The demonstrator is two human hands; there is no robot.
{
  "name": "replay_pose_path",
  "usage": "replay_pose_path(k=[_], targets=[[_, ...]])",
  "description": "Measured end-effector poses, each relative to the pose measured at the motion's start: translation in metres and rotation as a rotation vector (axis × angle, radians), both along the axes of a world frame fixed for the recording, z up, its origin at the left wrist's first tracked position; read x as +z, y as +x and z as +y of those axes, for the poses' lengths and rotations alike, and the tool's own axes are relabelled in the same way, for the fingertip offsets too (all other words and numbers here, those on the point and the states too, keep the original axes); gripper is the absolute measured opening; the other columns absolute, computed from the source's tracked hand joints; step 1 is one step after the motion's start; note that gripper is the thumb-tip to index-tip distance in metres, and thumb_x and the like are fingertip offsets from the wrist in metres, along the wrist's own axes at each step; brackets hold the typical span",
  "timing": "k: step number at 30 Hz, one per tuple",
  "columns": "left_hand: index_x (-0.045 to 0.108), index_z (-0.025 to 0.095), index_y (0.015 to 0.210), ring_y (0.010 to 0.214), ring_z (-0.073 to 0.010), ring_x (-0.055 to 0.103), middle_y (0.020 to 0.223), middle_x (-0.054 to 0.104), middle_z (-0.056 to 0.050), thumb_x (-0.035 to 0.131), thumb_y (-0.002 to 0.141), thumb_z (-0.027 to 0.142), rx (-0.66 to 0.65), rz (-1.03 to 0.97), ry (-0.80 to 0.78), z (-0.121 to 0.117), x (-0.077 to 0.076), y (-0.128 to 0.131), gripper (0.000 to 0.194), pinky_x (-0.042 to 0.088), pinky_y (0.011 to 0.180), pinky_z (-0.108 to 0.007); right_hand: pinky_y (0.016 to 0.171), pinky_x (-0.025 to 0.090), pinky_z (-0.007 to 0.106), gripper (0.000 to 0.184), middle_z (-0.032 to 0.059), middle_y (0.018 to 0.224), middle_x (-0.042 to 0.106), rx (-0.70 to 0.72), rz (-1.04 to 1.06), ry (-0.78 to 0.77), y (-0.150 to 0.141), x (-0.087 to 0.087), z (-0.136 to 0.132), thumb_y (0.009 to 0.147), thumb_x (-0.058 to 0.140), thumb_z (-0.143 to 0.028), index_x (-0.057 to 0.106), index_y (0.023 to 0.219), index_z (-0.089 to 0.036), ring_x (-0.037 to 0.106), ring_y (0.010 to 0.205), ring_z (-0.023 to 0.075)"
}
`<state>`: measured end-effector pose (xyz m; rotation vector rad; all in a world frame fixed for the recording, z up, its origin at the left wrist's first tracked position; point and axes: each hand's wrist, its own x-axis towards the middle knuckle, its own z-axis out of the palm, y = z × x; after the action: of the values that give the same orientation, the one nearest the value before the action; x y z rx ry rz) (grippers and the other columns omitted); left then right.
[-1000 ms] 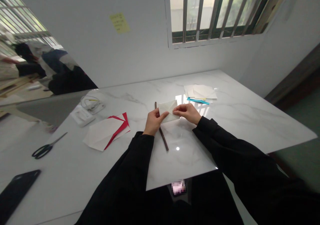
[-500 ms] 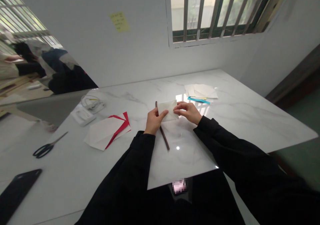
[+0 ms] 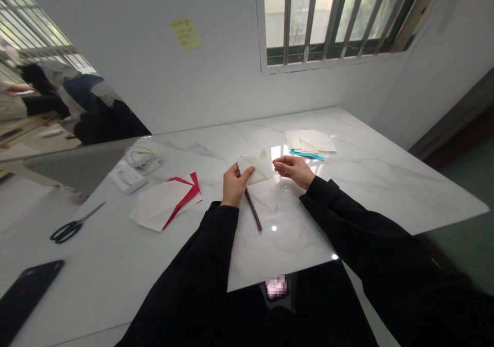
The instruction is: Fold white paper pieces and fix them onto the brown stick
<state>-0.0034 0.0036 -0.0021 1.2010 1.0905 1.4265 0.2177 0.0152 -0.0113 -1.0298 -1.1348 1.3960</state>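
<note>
My left hand (image 3: pixel 234 183) grips a small folded piece of off-white paper (image 3: pixel 258 167), thumb on top and fingers behind. Crease lines and a pointed flap show on the paper, which looks like a little envelope. To its right, my right hand (image 3: pixel 294 171) has its fingers and thumb brought together, apart from the paper, with nothing visible in them. A thin dark brown stick (image 3: pixel 253 210) lies on the table below the paper, its far end hidden by the paper and my left hand.
White and red folded papers (image 3: pixel 165 203) lie to the left, near a white device with a cable (image 3: pixel 131 177). Black-handled scissors (image 3: pixel 73 228) and a dark phone-like slab (image 3: pixel 31 295) are further left. White and blue papers (image 3: pixel 311 142) sit at the back right of the marble-patterned table (image 3: pixel 386 182).
My right hand has come off the paper and now sits just to its right. My left hand has shifted slightly left with the paper, which has tilted.
</note>
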Motion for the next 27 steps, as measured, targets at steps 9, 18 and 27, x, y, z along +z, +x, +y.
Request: replay_pose_path(k=[9, 18, 27], targets=[[0.071, 0.014, 0.113, 0.086, -0.0245, 0.078, 0.1, 0.082, -0.011, 0.091, 0.071, 0.048, -0.008, 0.051, 0.025, -0.002, 0.003, 0.001, 0.057, 0.065, 0.079, -0.036, 0.069, 0.058, 0.025, 0.053, 0.0045, 0.081, 0.077, -0.044, 0.105, -0.03, 0.001, 0.002, 0.001, 0.056, 0.102, -0.051, 0.08, 0.09, -0.017, 0.068, 0.07, 0.0115], [0.07, 0.014, 0.112, 0.087, -0.024, 0.078, 0.102, 0.082, -0.011, 0.089, 0.073, 0.045, 0.021, 0.06, 0.062, -0.003, 0.004, 0.001, 0.053, 0.065, 0.08, -0.035, 0.081, 0.063, 0.03, 0.056, 0.0049, 0.089, 0.079, 0.027, 0.231, -0.027, -0.001, 0.01, -0.004, 0.053, 0.105, -0.047, 0.077, 0.091, -0.019, 0.074, 0.08, 0.0152], [0.073, 0.013, 0.111, 0.092, -0.0256, 0.077, 0.106, 0.082, -0.012, 0.089, 0.073, 0.048, 0.003, 0.086, 0.068, -0.003, 0.004, 0.002, 0.055, 0.063, 0.083, -0.036, 0.083, 0.061, 0.031, 0.042, 0.007, 0.125, 0.07, 0.142, 0.118, 0.092, -0.001, 0.013, -0.009, 0.061, 0.1, -0.045, 0.075, 0.081, -0.018, 0.07, 0.094, 0.0154]])
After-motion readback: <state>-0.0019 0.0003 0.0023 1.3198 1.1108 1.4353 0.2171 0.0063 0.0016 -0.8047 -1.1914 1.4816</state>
